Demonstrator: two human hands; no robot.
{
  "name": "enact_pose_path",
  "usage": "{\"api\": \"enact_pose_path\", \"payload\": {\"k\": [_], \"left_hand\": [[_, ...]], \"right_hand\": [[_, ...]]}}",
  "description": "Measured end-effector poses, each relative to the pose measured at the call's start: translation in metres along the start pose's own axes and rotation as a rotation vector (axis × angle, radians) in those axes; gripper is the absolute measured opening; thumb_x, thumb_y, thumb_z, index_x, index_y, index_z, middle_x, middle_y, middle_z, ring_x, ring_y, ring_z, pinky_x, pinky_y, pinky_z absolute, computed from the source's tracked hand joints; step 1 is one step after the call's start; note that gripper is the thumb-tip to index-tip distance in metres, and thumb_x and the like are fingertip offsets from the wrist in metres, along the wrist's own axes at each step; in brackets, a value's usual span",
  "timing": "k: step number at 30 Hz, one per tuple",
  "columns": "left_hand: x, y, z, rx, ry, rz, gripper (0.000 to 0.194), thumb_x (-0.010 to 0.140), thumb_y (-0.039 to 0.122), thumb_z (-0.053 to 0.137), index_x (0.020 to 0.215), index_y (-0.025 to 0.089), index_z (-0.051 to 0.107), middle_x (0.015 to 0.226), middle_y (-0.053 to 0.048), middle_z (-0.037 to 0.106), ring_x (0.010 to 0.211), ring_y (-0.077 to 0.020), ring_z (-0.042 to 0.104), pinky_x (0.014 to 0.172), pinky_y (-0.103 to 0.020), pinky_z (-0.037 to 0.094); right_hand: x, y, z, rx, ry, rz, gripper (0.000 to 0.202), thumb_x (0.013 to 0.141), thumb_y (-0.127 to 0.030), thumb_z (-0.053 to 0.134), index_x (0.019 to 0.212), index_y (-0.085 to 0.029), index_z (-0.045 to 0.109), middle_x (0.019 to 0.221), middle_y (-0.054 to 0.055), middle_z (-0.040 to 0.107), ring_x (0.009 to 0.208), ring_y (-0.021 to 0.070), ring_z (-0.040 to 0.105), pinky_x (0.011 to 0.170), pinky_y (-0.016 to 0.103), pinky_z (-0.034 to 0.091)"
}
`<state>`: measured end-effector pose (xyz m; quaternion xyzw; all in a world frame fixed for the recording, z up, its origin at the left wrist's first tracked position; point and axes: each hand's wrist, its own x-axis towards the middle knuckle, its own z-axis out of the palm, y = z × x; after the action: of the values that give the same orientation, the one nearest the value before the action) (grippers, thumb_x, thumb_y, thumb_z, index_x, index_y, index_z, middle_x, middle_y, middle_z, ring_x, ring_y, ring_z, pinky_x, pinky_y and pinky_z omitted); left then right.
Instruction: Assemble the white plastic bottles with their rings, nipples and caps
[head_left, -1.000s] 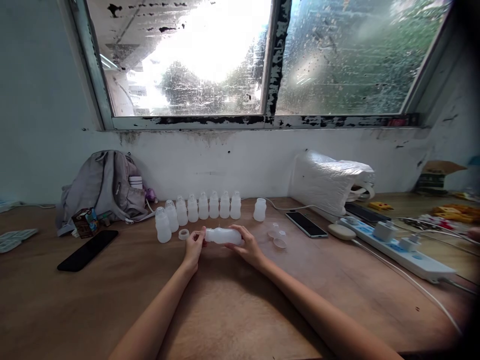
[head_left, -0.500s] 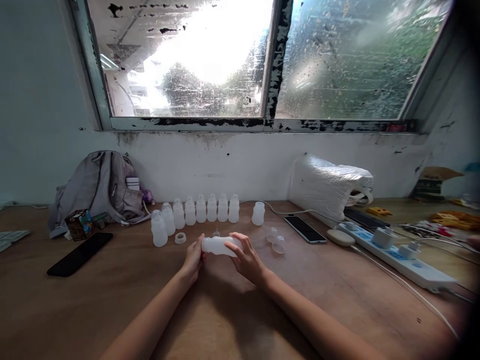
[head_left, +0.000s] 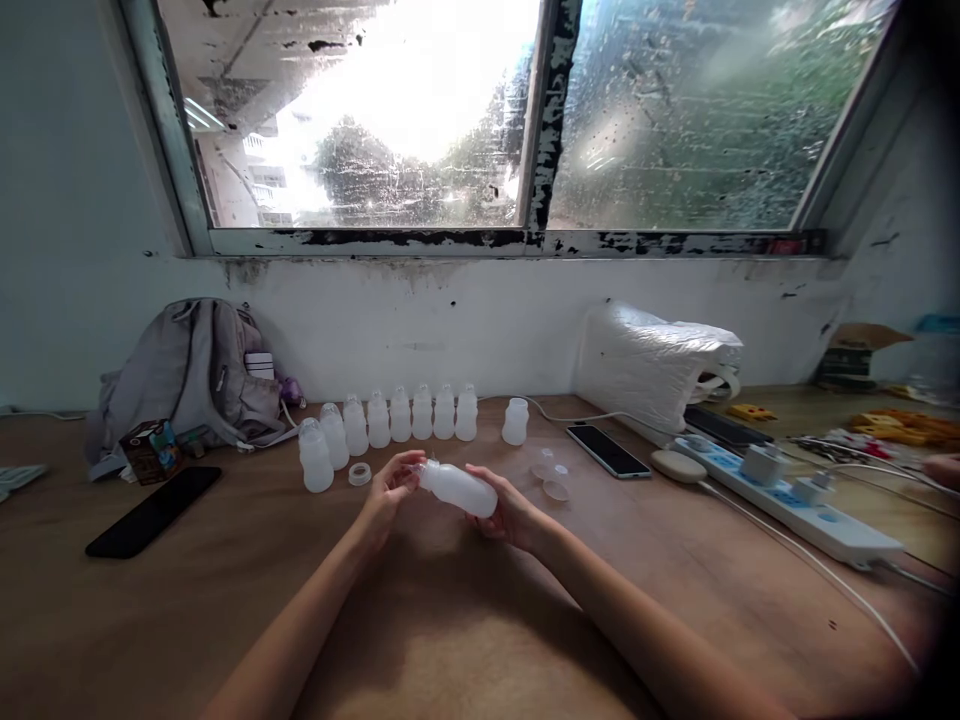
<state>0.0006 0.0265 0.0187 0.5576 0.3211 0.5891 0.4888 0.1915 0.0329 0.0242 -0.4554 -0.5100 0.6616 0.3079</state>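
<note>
A frosted white bottle (head_left: pixel 463 490) is held tilted above the table, its neck toward the left. My left hand (head_left: pixel 391 488) has its fingers closed at the neck end, by a clear tip. Around the base end, my right hand (head_left: pixel 508 508) grips the bottle from the right. Behind my hands stands a row of several similar bottles (head_left: pixel 400 415) with clear tops. One bottle without a top (head_left: pixel 515 422) stands apart to the right of the row. A ring (head_left: pixel 359 474) lies left of my left hand, and clear caps (head_left: pixel 555 483) lie right of my right hand.
A black phone (head_left: pixel 154 512) and a grey backpack (head_left: pixel 199 375) are on the left. On the right are another phone (head_left: pixel 607 451), a white round object (head_left: pixel 678 466), a power strip (head_left: pixel 795 505) with cables and a silvery bag (head_left: pixel 645 365). Part of another person's hand (head_left: pixel 942 470) shows at the right edge.
The held bottle has tilted, its base lower and nearer me. My left hand has moved onto the neck end with the clear tip. My right hand has shifted round the base. The view has moved slightly.
</note>
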Motion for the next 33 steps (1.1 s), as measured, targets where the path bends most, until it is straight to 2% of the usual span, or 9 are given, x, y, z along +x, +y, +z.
{"api": "enact_pose_path", "payload": {"k": [4, 8, 11, 13, 16, 18, 22, 28, 33], "left_hand": [[0.003, -0.005, -0.006, -0.171, 0.174, -0.256, 0.040, 0.071, 0.038, 0.057, 0.106, 0.021, 0.051, 0.113, -0.008, 0.052, 0.097, -0.0184, 0.054, 0.072, -0.025, 0.045], [-0.001, -0.008, 0.002, -0.289, 0.162, -0.416, 0.042, 0.072, 0.054, 0.049, 0.092, 0.017, 0.053, 0.087, -0.008, 0.059, 0.075, -0.0156, 0.058, 0.065, -0.027, 0.047], [-0.006, -0.010, 0.014, -0.330, 0.325, -0.331, 0.036, 0.067, 0.048, 0.059, 0.080, 0.015, 0.051, 0.078, -0.005, 0.059, 0.066, -0.0124, 0.057, 0.061, -0.024, 0.045], [-0.009, -0.009, 0.022, -0.316, 0.414, -0.285, 0.033, 0.064, 0.041, 0.064, 0.078, 0.015, 0.048, 0.075, -0.004, 0.059, 0.066, -0.0123, 0.057, 0.060, -0.023, 0.045], [-0.012, 0.004, 0.028, -0.276, 0.340, -0.194, 0.030, 0.065, 0.035, 0.064, 0.080, 0.018, 0.044, 0.075, -0.001, 0.059, 0.072, -0.0134, 0.058, 0.063, -0.023, 0.044], [-0.011, 0.016, 0.030, -0.256, 0.253, -0.134, 0.027, 0.066, 0.034, 0.062, 0.080, 0.019, 0.043, 0.076, 0.000, 0.059, 0.077, -0.0142, 0.059, 0.064, -0.022, 0.044], [0.002, 0.028, 0.035, -0.248, 0.216, -0.130, 0.031, 0.063, 0.032, 0.064, 0.083, 0.019, 0.045, 0.083, -0.002, 0.059, 0.079, -0.0160, 0.058, 0.062, -0.023, 0.044], [0.016, 0.017, 0.052, -0.104, 0.329, -0.140, 0.031, 0.065, 0.032, 0.063, 0.087, 0.018, 0.045, 0.071, -0.001, 0.058, 0.065, -0.0138, 0.057, 0.057, -0.023, 0.043], [0.020, 0.021, 0.066, -0.180, 0.275, -0.099, 0.019, 0.065, 0.017, 0.059, 0.071, 0.018, 0.041, 0.063, 0.003, 0.052, 0.061, -0.0110, 0.054, 0.052, -0.019, 0.040]], "right_hand": [[-0.003, 0.002, 0.002, -0.493, 0.474, -0.610, 0.040, 0.069, -0.050, 0.052, 0.092, -0.017, 0.050, 0.078, 0.006, 0.057, 0.057, 0.0139, 0.054, 0.048, 0.025, 0.046], [-0.003, 0.009, 0.014, -0.872, 0.410, -0.993, 0.036, 0.068, -0.040, 0.058, 0.097, -0.020, 0.052, 0.100, 0.010, 0.054, 0.092, 0.0217, 0.052, 0.080, 0.035, 0.044], [-0.002, 0.017, 0.029, -0.773, 0.317, -0.866, 0.036, 0.069, -0.047, 0.055, 0.091, -0.019, 0.053, 0.088, 0.008, 0.058, 0.079, 0.0198, 0.055, 0.071, 0.032, 0.046], [0.000, 0.023, 0.036, -0.501, 0.222, -0.560, 0.041, 0.073, -0.056, 0.041, 0.082, -0.017, 0.052, 0.067, 0.004, 0.057, 0.052, 0.0142, 0.053, 0.048, 0.026, 0.043], [0.001, 0.023, 0.038, -0.031, -0.073, -0.056, 0.057, 0.076, -0.062, 0.018, 0.072, -0.015, 0.049, 0.046, -0.001, 0.047, 0.027, 0.0065, 0.031, 0.028, 0.019, 0.021], [0.000, 0.017, 0.033, 0.151, -0.261, 0.092, 0.059, 0.076, -0.063, 0.017, 0.074, -0.014, 0.049, 0.046, -0.001, 0.048, 0.025, 0.0045, 0.027, 0.028, 0.018, 0.016], [-0.002, 0.001, 0.022, 0.027, -0.322, -0.017, 0.056, 0.072, -0.065, 0.032, 0.085, -0.013, 0.050, 0.055, 0.001, 0.052, 0.034, 0.0066, 0.038, 0.031, 0.018, 0.024], [0.003, -0.004, 0.012, -0.616, 0.132, -0.647, 0.033, 0.058, -0.031, 0.064, 0.085, -0.017, 0.052, 0.075, 0.001, 0.055, 0.063, 0.0128, 0.049, 0.056, 0.023, 0.036], [-0.002, -0.007, 0.008, -0.409, -0.061, -0.477, 0.017, 0.060, -0.025, 0.059, 0.071, -0.014, 0.052, 0.061, -0.002, 0.047, 0.052, 0.0079, 0.041, 0.045, 0.019, 0.031]]}}
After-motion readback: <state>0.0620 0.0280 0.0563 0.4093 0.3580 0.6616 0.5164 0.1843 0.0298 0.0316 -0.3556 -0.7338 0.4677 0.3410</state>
